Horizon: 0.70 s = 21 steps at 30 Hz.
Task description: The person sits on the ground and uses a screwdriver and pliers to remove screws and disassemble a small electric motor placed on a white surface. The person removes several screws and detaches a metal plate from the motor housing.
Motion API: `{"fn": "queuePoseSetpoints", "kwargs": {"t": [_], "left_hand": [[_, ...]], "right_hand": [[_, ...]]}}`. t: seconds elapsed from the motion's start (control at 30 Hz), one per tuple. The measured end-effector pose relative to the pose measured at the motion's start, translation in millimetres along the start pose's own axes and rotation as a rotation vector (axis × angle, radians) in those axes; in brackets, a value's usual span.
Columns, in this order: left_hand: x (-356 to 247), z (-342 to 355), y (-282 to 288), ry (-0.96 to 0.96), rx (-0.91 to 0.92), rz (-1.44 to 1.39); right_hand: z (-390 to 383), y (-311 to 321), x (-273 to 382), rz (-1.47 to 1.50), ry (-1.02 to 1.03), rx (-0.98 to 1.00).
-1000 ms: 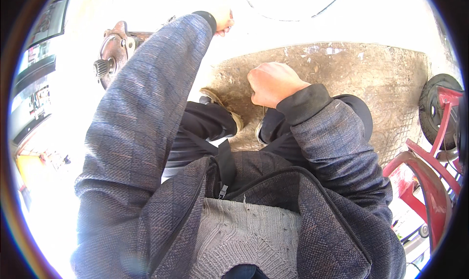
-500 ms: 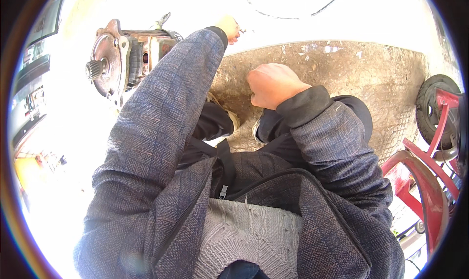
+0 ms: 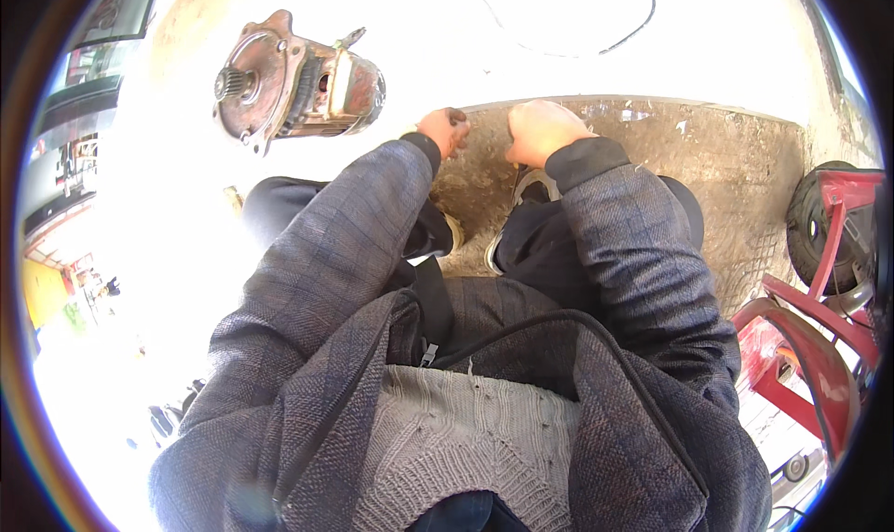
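My left hand [image 3: 445,133] hangs over the near edge of the brightly lit ground, fingers curled together. What it holds, if anything, I cannot make out. A short way to its right, my right hand [image 3: 544,132] is closed in a fist with its back turned up. A tiny dark bit shows under its fingers, too small to name. The two hands are apart. Beyond my left forearm lies a rusty electric motor [image 3: 346,90] on its side, its toothed shaft [image 3: 233,83] pointing left; neither hand touches it.
Beneath my hands is a worn brown floor patch [image 3: 670,164] with pale scraps. A thin dark cable [image 3: 643,31] curves across the glaring ground ahead. On the right stand a red metal frame [image 3: 819,364] and a black-tyred wheel [image 3: 819,229]. My shoes [image 3: 537,188] are below the hands.
My left hand has come back from the bright ground beside the motor, down toward the right hand. My right hand has shifted slightly forward and right, still closed. The whole view has shifted a little.
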<state>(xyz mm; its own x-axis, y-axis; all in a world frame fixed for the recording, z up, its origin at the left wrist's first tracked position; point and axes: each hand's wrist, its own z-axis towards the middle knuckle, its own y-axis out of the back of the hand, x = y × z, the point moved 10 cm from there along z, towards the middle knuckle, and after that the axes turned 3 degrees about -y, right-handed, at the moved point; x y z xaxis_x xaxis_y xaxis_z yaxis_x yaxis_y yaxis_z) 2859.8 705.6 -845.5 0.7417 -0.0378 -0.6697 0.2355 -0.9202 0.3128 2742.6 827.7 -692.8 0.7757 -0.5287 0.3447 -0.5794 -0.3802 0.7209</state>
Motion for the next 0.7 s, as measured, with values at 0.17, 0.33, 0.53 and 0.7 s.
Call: {"fn": "queuePoseSetpoints", "kwargs": {"t": [0.17,0.33,0.53,0.7], "left_hand": [[-15.8,-50.4,-1.8,-0.087,-0.073,-0.049],[-63.9,-96.8,25.2,-0.244,-0.156,-0.209],[-62.5,-139.1,65.4,-0.361,-0.326,-0.432],[-7.1,-155.4,124.6,-0.364,-0.793,-0.642]], "right_hand": [[-3.6,6.8,-11.8,0.04,-0.056,-0.173],[-10.4,19.6,-14.0,0.235,-0.047,-0.358],[-25.2,25.4,-32.1,1.097,-0.119,-0.41],[-52.6,48.8,-8.6,1.445,0.209,-0.583]]}}
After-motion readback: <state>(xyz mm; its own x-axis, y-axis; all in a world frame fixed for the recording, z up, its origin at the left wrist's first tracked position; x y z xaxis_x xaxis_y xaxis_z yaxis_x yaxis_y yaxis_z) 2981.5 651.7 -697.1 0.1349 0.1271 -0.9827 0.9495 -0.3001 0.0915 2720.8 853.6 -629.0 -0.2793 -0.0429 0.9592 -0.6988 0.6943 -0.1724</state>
